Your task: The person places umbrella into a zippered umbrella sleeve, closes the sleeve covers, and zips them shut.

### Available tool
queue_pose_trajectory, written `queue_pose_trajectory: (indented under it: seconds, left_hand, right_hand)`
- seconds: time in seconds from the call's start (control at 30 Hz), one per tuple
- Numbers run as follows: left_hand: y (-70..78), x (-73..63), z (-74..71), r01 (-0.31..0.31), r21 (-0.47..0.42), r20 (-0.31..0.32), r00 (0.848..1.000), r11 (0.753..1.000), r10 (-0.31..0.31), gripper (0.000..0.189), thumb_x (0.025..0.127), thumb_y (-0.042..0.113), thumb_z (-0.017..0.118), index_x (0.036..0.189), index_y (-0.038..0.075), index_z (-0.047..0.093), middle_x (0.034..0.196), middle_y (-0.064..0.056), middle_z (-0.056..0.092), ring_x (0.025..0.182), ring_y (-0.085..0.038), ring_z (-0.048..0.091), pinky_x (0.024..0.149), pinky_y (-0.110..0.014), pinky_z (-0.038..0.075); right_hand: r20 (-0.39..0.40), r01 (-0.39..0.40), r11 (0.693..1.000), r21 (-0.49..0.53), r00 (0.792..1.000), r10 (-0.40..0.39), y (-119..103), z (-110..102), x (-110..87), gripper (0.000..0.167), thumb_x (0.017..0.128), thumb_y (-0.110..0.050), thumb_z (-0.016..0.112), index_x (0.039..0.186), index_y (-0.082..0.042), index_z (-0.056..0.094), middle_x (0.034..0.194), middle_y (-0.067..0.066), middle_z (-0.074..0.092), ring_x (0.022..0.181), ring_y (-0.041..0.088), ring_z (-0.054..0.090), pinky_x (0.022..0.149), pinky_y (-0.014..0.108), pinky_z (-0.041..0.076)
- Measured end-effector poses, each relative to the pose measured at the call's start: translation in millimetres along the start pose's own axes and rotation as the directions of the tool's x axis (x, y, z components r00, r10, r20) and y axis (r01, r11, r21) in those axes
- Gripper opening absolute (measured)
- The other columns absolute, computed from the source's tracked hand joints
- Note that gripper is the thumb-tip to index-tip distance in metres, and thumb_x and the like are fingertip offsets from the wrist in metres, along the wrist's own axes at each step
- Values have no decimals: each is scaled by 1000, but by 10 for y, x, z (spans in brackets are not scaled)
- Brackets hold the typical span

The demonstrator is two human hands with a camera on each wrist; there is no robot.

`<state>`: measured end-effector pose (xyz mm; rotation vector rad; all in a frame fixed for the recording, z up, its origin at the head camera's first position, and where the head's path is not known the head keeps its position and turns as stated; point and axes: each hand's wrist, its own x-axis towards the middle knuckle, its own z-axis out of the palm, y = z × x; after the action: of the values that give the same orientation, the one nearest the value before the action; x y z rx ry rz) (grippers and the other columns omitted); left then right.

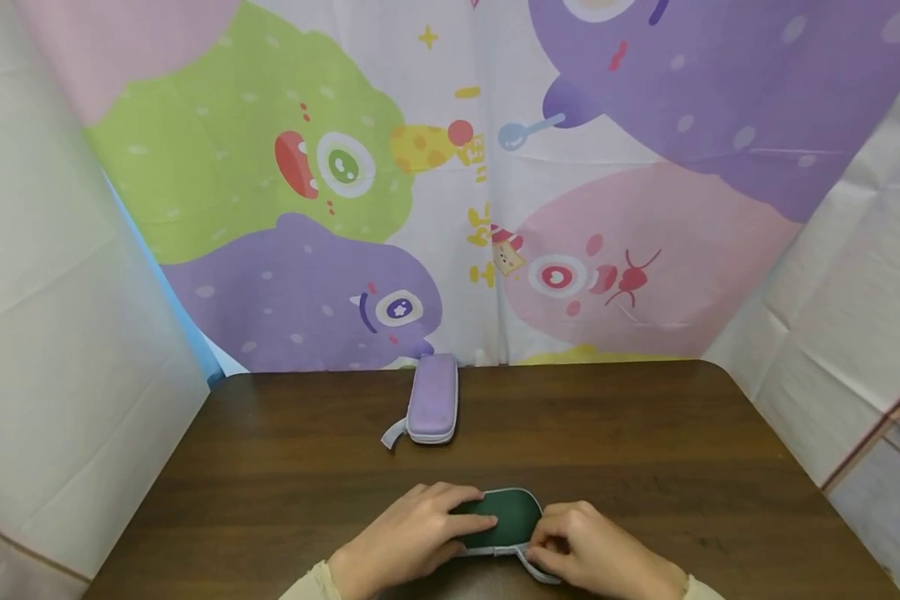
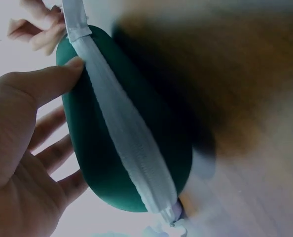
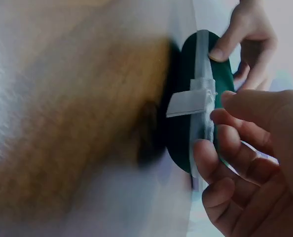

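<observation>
A dark green zip case (image 1: 516, 515) with rounded ends and a pale grey zipper band (image 2: 124, 123) lies near the table's front edge. My left hand (image 1: 412, 529) holds its left part, fingers over the top and thumb against the side by the band. At the right end, the curled fingers of my right hand (image 1: 600, 546) pinch at the zipper edge; the zipper pull itself is hidden by the fingertips. A pale fabric tab (image 3: 188, 102) sticks out from the band next to those fingers.
A lilac zip case (image 1: 432, 398) with a pale strap stands farther back on the brown wooden table (image 1: 307, 442). Behind the table hangs a curtain (image 1: 457, 308) with cartoon monsters; white sheets (image 1: 67, 292) hang at both sides.
</observation>
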<state>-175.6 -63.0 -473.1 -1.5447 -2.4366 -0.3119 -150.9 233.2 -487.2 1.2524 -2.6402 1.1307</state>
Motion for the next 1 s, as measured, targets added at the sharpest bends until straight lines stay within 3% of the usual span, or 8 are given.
queue_pose_trajectory:
  seconds: [0.13,0.23,0.37,0.53,0.7,0.83,0.93,1.0]
  left_hand:
    - [26,-131,5,51,19,-52,997,999,-50,46,92,29,80,136,21,68,135,-3,65,117,-18,66,87,-36,57]
    - [32,-254,-14,99,21,-73,993,995,-97,44,94,31,77,135,18,68,134,-2,65,117,-17,65,86,-37,57]
    - [27,-409,-57,172,-5,-99,980,985,-172,40,94,29,77,131,16,70,131,-3,65,115,-17,64,87,-36,58]
    - [18,-553,-70,268,-77,-119,954,960,-275,39,92,24,79,128,12,70,129,-5,64,111,-17,65,84,-32,59]
    - [26,-615,-46,385,-181,-129,903,905,-410,37,90,24,81,124,12,72,122,0,64,106,-13,64,85,-32,59]
    - [37,-603,-33,457,-339,-124,845,823,-520,34,88,20,83,120,12,73,114,3,62,87,-7,59,73,-24,54]
    - [35,-575,-21,477,-423,-136,807,770,-575,34,86,14,84,118,11,74,111,3,63,77,-5,53,65,-20,48]
    - [27,-552,-10,484,-426,-158,792,764,-590,34,83,11,86,116,10,75,110,2,64,75,-5,53,64,-19,47]
  right_hand:
    - [-78,10,999,-50,997,-14,1,-32,55,15,95,-15,75,81,-19,73,74,-17,57,62,-12,45,51,9,43]
    - [-134,5,997,-82,991,-16,7,-58,107,12,94,-14,76,83,-19,73,76,-17,56,65,-10,47,53,11,45]
    - [-155,-8,996,-85,988,-5,27,-71,179,3,95,-14,74,98,-15,74,94,-11,64,82,0,60,68,22,57]
    - [-90,-49,996,-73,995,42,64,-32,246,26,99,-22,71,121,-9,71,121,0,67,109,17,67,90,37,59]
    - [-13,-98,994,-40,995,97,86,12,260,32,101,-26,68,130,-13,68,131,5,67,120,23,65,98,40,56]
    - [30,-107,994,-22,994,107,96,6,234,37,100,-22,68,136,-13,65,136,10,65,126,26,63,101,41,54]
    - [60,-100,995,-4,993,100,103,-20,195,42,99,-18,68,141,-11,61,141,13,62,129,30,61,103,41,53]
    - [78,-89,996,6,993,89,105,-39,163,46,99,-15,68,143,-10,59,143,15,60,131,32,59,104,40,52]
